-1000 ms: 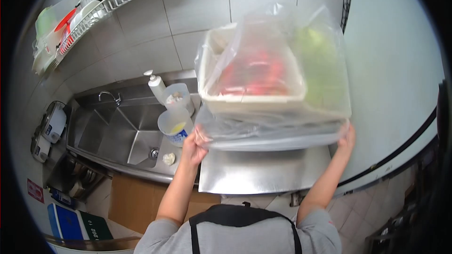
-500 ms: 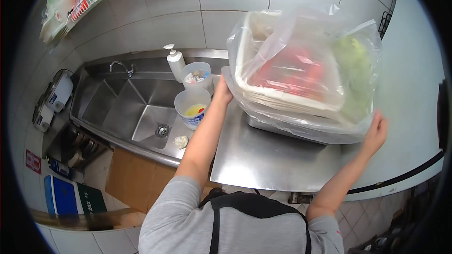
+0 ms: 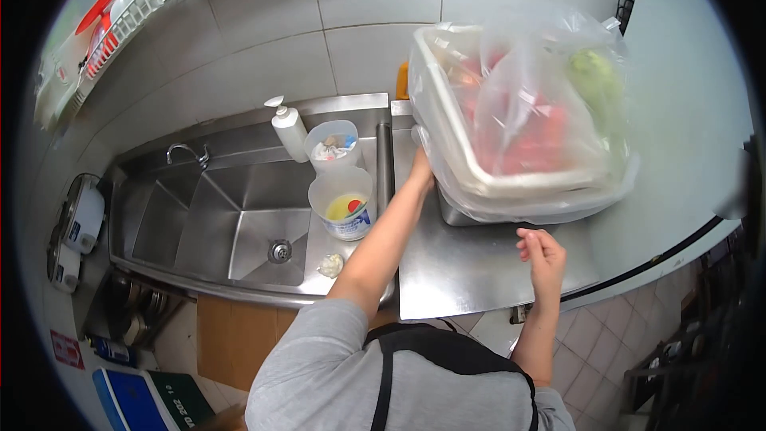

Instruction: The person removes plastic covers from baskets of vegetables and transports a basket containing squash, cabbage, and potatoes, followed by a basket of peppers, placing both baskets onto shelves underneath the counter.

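A white tub (image 3: 459, 124) wrapped in clear plastic sits on the steel counter (image 3: 479, 275), over a metal container that shows only partly. Inside the plastic are red items (image 3: 531, 140) and, on the right, something light green (image 3: 597, 84). My left hand (image 3: 423, 166) reaches to the left side of the wrapped tub; its fingers are hidden behind the plastic. In front of the tub, apart from it, my right hand (image 3: 544, 254) is raised over the counter with curled fingers and nothing visible in them.
Left of the counter is a steel sink (image 3: 267, 207) with a faucet (image 3: 188, 156). Between them stand a white pump bottle (image 3: 289, 129), a tub with scraps (image 3: 333, 144) and a tub with yellow liquid (image 3: 343, 201). A wire rack (image 3: 144, 12) hangs at the upper left.
My right hand has let go of the plastic at the tub's right edge and moved left, toward my body. The left hand stays at the tub's left side. The view has shifted.
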Available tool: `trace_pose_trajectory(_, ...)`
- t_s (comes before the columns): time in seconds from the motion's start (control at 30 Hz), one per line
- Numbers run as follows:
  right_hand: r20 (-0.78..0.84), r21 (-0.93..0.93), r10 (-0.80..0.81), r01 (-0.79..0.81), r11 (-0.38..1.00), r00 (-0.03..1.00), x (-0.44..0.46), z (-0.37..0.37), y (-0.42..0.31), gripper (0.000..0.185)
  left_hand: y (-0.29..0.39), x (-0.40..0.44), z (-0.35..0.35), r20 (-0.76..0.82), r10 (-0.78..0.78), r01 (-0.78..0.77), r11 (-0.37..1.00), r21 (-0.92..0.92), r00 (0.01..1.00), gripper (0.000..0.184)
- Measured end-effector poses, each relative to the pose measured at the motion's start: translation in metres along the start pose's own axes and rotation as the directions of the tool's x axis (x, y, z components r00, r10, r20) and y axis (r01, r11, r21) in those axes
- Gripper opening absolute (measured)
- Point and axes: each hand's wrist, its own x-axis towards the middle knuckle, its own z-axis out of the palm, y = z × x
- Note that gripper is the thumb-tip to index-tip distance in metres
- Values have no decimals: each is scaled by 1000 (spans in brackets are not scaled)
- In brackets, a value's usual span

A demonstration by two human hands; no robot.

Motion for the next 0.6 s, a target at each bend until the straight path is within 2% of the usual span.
trace_pose_trajectory(0.07,-139,-16,-59,57,998,989,-9,-11,-5,20,0,-38,1,-59,-105,119,925,361,993,29)
trace_pose_trajectory(0.13,-329,-25,-193,195,980,925,-13,-31,-15,20,8,-89,11,42,-207,193,955,226,977,32)
trace_pose_trajectory(0.17,-424,-38,-264,274,961,866,-17,-42,-22,19,5,-98,-1,153,-207,165,954,249,966,50)
trace_pose_trajectory(0.23,-501,-60,-408,439,896,763,-22,-57,-49,19,20,-96,-19,276,-291,326,941,-91,916,55)
trace_pose_trajectory(0.27,-485,-95,-464,483,871,741,-24,-56,-65,19,30,-92,-23,341,-314,407,878,-250,886,57)
trace_pose_trajectory(0.3,-463,-127,-517,524,842,720,-26,-54,-81,20,35,-80,-27,280,-345,442,763,-471,896,57)
trace_pose_trajectory(0.37,-411,-183,-587,567,803,698,-27,-47,-98,19,22,-33,-53,141,-253,275,639,-718,957,52)
trace_pose_trajectory(0.4,-384,-209,-601,568,796,701,-28,-42,-103,18,11,-3,-80,487,-7,418,525,-741,873,50)
trace_pose_trajectory(0.43,-358,-237,-617,570,786,701,-29,-38,-109,17,5,25,-99,716,280,577,441,-687,639,49)
trace_pose_trajectory(0.47,-330,-275,-615,551,788,716,-30,-33,-115,16,12,47,-99,508,103,421,433,-797,855,50)
trace_pose_trajectory(0.5,-303,-310,-609,528,791,733,-32,-27,-120,15,19,66,-97,231,-78,240,464,-853,970,51)
trace_pose_trajectory(0.53,-275,-347,-595,499,794,755,-37,-24,-124,14,21,72,-98,-85,-244,58,526,-848,966,53)
trace_pose_trajectory(0.6,-246,-411,-579,457,789,778,-46,-29,-128,10,47,65,-96,-83,-350,115,508,-854,933,54)
